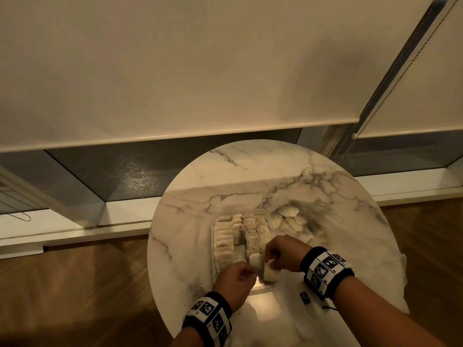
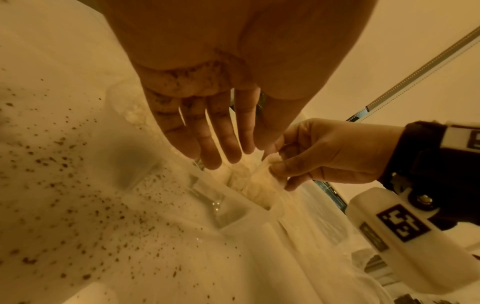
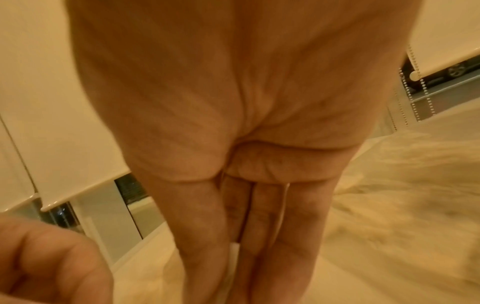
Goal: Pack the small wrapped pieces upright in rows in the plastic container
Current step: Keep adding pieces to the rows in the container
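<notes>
A clear plastic container [image 1: 263,288] sits on the round marble table [image 1: 250,171], with rows of pale wrapped pieces [image 1: 250,229] standing upright in it. At its near right corner my right hand [image 1: 269,259] pinches one wrapped piece [image 1: 270,272] between thumb and fingers. The left wrist view shows that pinch clearly, with my right hand [image 2: 278,164] holding the wrapped piece [image 2: 259,181] over the container's wall [image 2: 233,222]. My left hand [image 1: 246,270] reaches in beside it with straight fingers [image 2: 226,148] and grips nothing. The right wrist view shows only the back of my right hand [image 3: 246,257].
A loose pile of wrapped pieces [image 1: 288,216] lies just right of the container on a thin plastic sheet [image 1: 398,271]. Dark crumbs [image 2: 78,185] speckle the tabletop to the left. Beyond the table are a window sill and a roller blind [image 1: 175,71], with wooden floor around.
</notes>
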Tool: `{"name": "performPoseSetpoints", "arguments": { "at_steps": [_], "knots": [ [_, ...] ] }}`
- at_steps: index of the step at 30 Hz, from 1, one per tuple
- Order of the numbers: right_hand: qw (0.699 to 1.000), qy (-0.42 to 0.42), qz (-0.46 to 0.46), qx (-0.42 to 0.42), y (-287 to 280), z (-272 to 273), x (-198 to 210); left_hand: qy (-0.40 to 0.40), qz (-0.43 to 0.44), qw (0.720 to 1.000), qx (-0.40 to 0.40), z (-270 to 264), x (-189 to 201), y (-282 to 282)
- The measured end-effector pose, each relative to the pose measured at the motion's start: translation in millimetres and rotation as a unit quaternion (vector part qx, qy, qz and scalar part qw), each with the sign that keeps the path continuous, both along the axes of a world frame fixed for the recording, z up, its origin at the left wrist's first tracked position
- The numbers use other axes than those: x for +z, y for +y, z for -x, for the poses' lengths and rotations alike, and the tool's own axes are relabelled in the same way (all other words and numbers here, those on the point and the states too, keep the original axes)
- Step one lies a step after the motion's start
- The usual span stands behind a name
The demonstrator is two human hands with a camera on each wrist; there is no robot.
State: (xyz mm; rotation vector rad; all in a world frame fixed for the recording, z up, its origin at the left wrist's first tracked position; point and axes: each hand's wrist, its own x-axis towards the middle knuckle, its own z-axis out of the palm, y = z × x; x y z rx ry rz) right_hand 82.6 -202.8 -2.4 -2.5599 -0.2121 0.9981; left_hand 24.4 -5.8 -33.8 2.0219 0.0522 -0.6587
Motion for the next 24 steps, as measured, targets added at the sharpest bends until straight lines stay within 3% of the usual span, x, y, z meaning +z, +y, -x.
{"name": "performPoseSetpoints", "arguments": {
  "at_steps": [16,24],
  "knots": [
    [0.986,-0.051,0.086,0.133,11,23,-20,0.033,-0.121,0.988,-0.095,23,-1,-36],
    [0.975,-0.142,0.093,0.14,6,35,-19,0.031,-0.098,0.994,-0.04,19,1,-38]
  ]
}}
